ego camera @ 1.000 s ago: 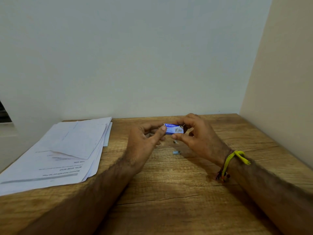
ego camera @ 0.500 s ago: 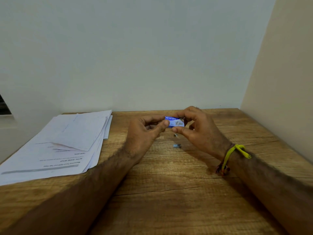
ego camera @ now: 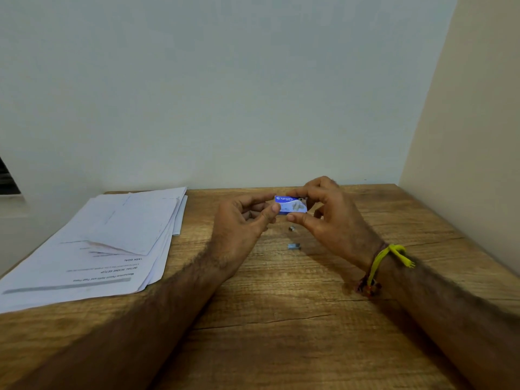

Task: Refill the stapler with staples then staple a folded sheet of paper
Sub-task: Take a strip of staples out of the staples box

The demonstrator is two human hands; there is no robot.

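Note:
A small blue staple box [ego camera: 291, 204] is held above the wooden table between both hands. My left hand [ego camera: 242, 220] pinches its left end with thumb and fingers. My right hand [ego camera: 329, 212] grips its right end from above and below. Two short strips of staples lie on the table under the hands, one [ego camera: 292, 228] near the fingers and one [ego camera: 294, 246] closer to me. A folded sheet of paper [ego camera: 135, 220] lies on top of the paper stack at the left. No stapler is in view.
A stack of printed white sheets [ego camera: 84, 266] covers the table's left side. The wooden table [ego camera: 281, 319] ends at a pale wall behind and a beige wall at the right. A yellow band [ego camera: 385, 257] circles my right wrist.
Both hands with the staple box have shifted slightly away from me toward the back wall. The loose staples stay where they were on the table.

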